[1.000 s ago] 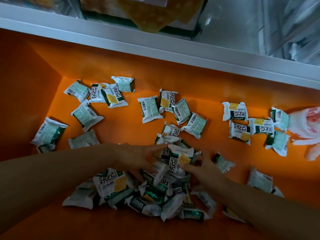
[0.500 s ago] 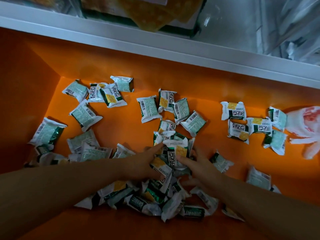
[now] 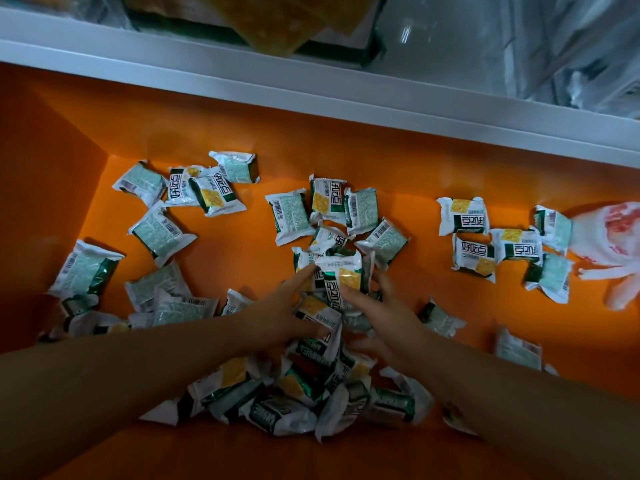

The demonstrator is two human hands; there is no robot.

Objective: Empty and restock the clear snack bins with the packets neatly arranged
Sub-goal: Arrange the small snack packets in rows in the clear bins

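Several white-and-green snack packets lie scattered on an orange tray floor point(image 3: 242, 244). A loose heap of packets point(image 3: 298, 400) sits near the front, between my forearms. My left hand point(image 3: 277, 310) and my right hand point(image 3: 377, 313) meet at the middle and together hold a small stack of packets point(image 3: 341, 278), thumbs and fingers curled round its sides. The top packet shows a yellow cracker picture. Lower packets of the stack are hidden by my fingers.
The orange tray has a slanted left wall point(image 3: 52, 174) and a back wall under a white ledge point(image 3: 311, 81). Clear bins point(image 3: 519, 39) stand above the ledge. A white plastic bag with red print point(image 3: 620, 237) lies at the right. Packet groups lie at the far left point(image 3: 156, 230) and right point(image 3: 498, 244).
Both hands have closed in on the middle packets and lifted them slightly away from me as a stack. More packets have come into view by my left forearm.
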